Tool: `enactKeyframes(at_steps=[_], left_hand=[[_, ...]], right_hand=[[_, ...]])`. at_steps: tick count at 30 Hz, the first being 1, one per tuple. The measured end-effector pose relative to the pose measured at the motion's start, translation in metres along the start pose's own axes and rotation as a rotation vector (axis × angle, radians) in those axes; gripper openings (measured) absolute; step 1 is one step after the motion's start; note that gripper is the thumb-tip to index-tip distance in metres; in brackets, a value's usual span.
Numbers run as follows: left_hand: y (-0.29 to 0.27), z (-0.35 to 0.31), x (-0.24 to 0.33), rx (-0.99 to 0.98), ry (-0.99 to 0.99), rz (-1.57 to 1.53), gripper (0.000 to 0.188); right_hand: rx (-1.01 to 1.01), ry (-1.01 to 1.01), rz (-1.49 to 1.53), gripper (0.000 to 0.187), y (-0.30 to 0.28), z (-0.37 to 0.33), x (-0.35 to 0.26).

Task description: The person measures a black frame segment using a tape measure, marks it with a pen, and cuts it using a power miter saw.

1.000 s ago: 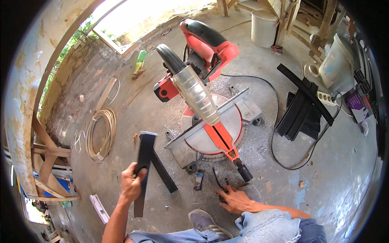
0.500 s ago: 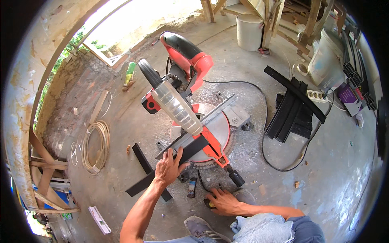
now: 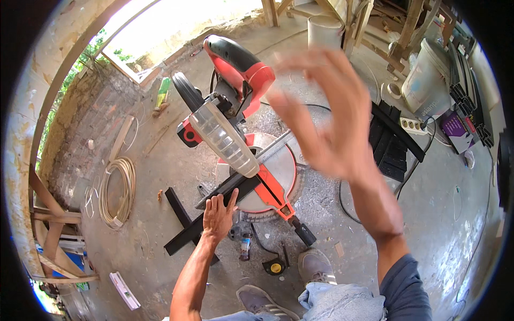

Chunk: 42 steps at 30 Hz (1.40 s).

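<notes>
A red and black miter saw (image 3: 274, 188) stands on the concrete floor with its head raised and a clear blade guard (image 3: 225, 140). My left hand (image 3: 217, 220) holds a black rectangular bar (image 3: 184, 241) across the saw's bed, along the fence, its fingers laid over the top. The bar's left end sticks out past the saw, above another black bar (image 3: 176, 207). Raised high to the right of the saw handle, my right hand (image 3: 334, 125) is blurred and has its fingers apart with nothing in them. A black and yellow tape measure (image 3: 274, 266) lies by my shoes.
A small bottle-like item (image 3: 245, 248) sits in front of the saw. Several stacked black bars (image 3: 390, 152) lie right, beside a white power strip (image 3: 413, 126) and cable. Coiled hose (image 3: 119, 200) rests left. White buckets (image 3: 325, 32) stand farther back.
My right hand has let go of the tape measure on the floor and swung up beside the saw handle. My left hand stays on the bar. The view has shifted slightly.
</notes>
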State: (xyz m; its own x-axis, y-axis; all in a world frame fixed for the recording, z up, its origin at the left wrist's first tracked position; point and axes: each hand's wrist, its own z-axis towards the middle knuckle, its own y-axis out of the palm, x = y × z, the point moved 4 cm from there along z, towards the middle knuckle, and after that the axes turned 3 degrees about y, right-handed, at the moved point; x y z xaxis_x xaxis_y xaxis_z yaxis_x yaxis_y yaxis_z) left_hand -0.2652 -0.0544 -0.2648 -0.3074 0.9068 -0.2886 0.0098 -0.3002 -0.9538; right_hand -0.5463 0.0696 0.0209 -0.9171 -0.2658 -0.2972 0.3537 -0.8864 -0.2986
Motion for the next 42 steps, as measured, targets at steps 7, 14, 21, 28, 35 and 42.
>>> enactKeyframes(at_steps=[7, 14, 21, 28, 35, 42], left_hand=[[0.003, 0.007, 0.000, -0.017, -0.018, -0.018, 0.064], [0.016, 0.001, 0.003, 0.033, -0.103, -0.011, 0.066], [0.014, -0.003, 0.007, 0.138, -0.178, 0.034, 0.061], [0.011, 0.002, 0.003, 0.174, -0.206, -0.134, 0.055], [0.011, 0.007, 0.002, 0.184, -0.293, -0.285, 0.046], [0.014, 0.016, 0.008, 0.181, -0.356, -0.329, 0.040]], right_hand=[[-1.040, 0.430, -0.071, 0.048, 0.087, 0.123, 0.025], [-0.873, 0.336, -0.237, 0.039, 0.110, 0.068, 0.040], [-0.439, 0.366, -0.162, 0.065, 0.036, -0.049, 0.009], [-0.345, 0.482, -0.122, 0.067, 0.008, -0.145, 0.004], [-0.257, 0.581, -0.078, 0.070, 0.005, -0.184, 0.009], [-0.155, 0.632, 0.146, 0.058, 0.003, -0.194, 0.016]])
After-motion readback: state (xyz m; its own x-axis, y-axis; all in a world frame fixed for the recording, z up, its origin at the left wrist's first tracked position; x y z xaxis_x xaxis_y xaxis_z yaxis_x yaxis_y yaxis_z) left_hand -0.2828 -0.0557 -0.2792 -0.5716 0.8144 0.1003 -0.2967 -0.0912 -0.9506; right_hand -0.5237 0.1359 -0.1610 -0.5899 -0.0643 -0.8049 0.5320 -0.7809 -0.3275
